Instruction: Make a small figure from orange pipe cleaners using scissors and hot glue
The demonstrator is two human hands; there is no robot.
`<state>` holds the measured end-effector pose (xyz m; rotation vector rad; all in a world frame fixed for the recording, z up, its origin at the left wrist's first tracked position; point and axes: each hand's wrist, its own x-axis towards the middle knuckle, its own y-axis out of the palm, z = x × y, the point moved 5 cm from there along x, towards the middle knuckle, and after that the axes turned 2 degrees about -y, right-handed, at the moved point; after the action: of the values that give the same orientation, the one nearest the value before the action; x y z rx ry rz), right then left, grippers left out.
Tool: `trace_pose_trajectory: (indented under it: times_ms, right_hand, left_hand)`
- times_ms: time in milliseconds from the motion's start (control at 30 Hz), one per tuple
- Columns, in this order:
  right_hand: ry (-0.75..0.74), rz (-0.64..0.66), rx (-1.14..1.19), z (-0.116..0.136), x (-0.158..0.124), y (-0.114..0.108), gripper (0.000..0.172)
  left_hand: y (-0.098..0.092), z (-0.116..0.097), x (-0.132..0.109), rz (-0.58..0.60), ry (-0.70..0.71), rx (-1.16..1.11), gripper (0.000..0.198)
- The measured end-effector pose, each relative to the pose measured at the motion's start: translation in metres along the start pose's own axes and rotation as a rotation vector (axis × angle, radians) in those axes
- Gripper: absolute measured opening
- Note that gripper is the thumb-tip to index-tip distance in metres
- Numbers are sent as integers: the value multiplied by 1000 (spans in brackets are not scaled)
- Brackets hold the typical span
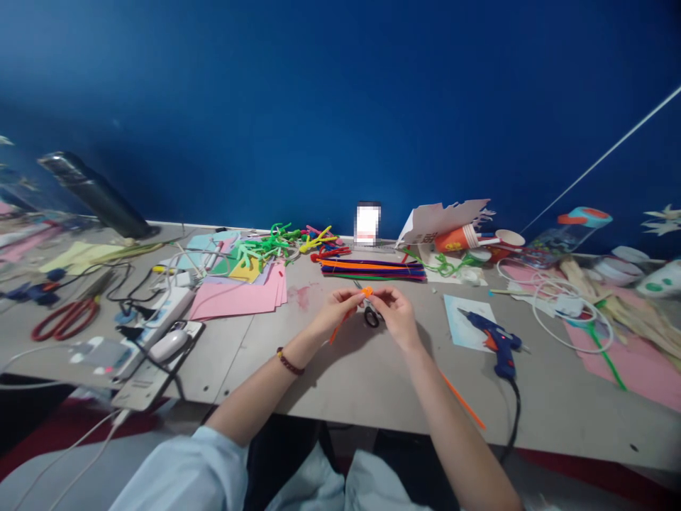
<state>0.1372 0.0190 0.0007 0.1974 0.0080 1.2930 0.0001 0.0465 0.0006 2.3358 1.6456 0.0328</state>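
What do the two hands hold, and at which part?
The left hand and right hand pinch an orange pipe cleaner at its curled upper end; the straight rest hangs below the left hand.

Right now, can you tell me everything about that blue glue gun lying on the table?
The glue gun is blue plastic with an orange trigger and a pale tip poking out at one end. It lies on its side on the grey table, its upper end resting on a light blue sheet of paper. A black cord runs from its grip over the table's front edge. No hand touches it; the right hand is nearest, but apart from it.
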Motion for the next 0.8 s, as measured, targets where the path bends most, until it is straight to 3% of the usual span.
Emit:
trace_pose_trajectory:
  times_ms: [367,633,800]
  right_hand:
    - [-12,46,-120,1,-2,-1,26]
    - [-205,32,-263,6,-4,0,21]
    - [-264,83,-299,14,-7,5,20]
  left_hand:
    - [2,7,-1,187,-131,-151,29]
    - [4,3,-1,113,-33,-32,37]
    - [4,3,-1,95,-52,-75,38]
